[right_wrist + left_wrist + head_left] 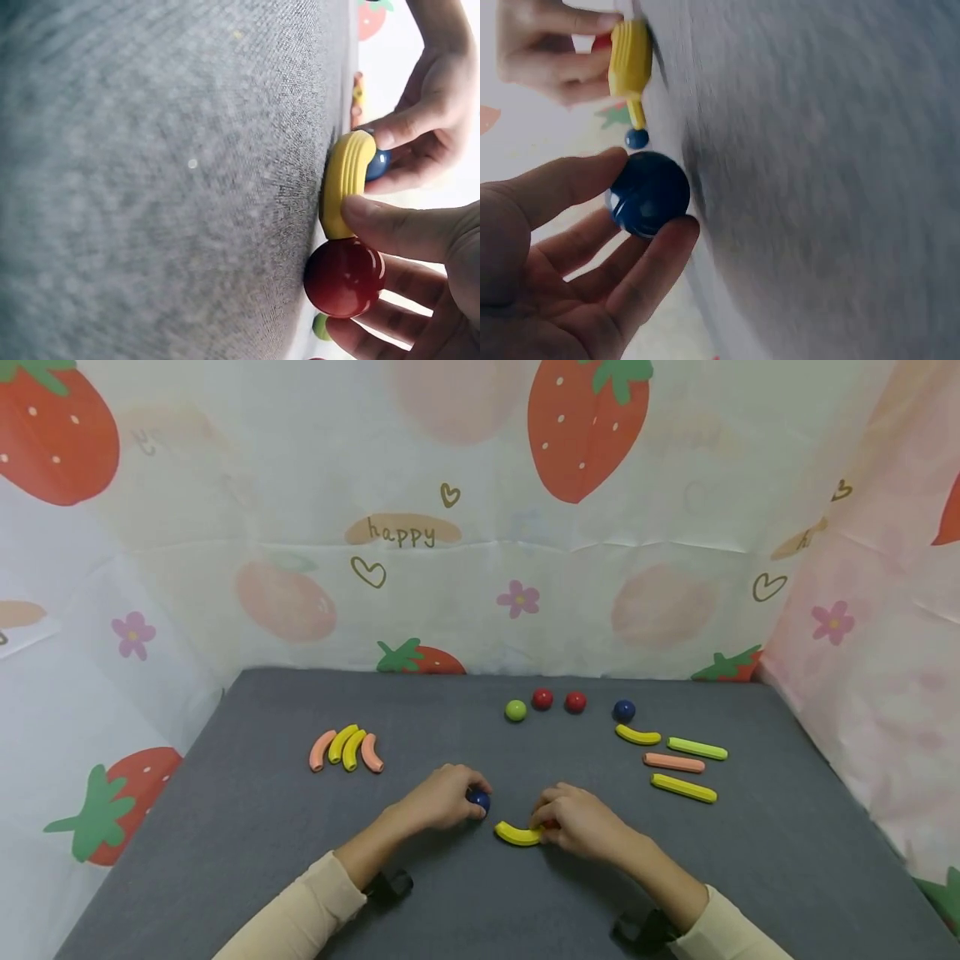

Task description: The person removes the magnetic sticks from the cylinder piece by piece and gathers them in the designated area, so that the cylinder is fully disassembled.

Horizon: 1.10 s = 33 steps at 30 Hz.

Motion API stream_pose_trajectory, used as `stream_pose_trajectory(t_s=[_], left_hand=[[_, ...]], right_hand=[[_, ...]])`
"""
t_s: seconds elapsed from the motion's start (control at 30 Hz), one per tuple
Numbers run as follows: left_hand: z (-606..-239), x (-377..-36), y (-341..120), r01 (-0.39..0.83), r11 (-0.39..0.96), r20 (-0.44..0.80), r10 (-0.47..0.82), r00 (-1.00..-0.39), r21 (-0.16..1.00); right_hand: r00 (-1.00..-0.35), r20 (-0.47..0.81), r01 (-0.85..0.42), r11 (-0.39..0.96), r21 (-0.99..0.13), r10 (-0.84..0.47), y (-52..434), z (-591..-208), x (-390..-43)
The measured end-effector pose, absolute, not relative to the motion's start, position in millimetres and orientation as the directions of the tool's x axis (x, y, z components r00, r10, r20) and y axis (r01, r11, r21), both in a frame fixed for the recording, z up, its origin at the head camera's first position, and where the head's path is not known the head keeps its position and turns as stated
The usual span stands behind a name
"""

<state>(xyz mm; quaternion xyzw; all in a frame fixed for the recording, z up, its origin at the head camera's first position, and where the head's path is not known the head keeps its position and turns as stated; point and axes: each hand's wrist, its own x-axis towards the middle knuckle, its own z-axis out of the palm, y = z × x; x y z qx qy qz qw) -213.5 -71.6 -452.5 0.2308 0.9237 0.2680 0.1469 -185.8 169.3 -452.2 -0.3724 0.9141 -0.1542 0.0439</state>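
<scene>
My left hand (444, 797) pinches a glossy blue ball (649, 194) between thumb and fingertips, low over the grey table. To its right lies a ridged yellow curved stick (516, 835), ends turned up toward the back. My right hand (576, 818) is at that stick's right end. There it holds a red ball (345, 278), mostly hidden by the fingers in the head view. In the right wrist view the ball sits right against the stick's end, fingers behind it and the thumb (375, 221) over the stick. The blue ball is just beyond the stick's other end.
Two pink and two yellow curved sticks (348, 749) lie in a group at left. At the back are a green ball (515, 711), two red balls (542, 699) and a blue ball (624, 711). A yellow curved stick (637, 736) and several straight sticks (673, 763) lie at right.
</scene>
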Motion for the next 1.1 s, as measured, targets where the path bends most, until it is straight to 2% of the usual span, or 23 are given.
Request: stream_pose_trajectory(t_s=[0.2,0.5,0.83,1.1], left_hand=[[-448.3,-221.1,-82.6,0.271,0.756,-0.129,0.423,-0.897,0.595],[-444.7,-236.0,-88.7,0.239,0.751,-0.141,0.403,-0.904,0.615],[-448.4,-260.2,-95.3,0.231,0.761,-0.116,0.373,-0.921,0.607],[-453.5,-282.1,-91.9,0.212,0.738,-0.078,0.338,-0.938,0.641]], right_hand=[[-0.718,0.030,-0.668,0.676,-0.313,-0.695,170.2,-451.8,-185.1],[-0.729,0.020,-0.641,0.671,-0.372,-0.685,175.6,-451.1,-185.8],[-0.768,-0.011,-0.589,0.712,-0.382,-0.640,181.8,-448.8,-187.0],[-0.764,-0.008,-0.587,0.701,-0.406,-0.645,182.8,-450.5,-189.3]])
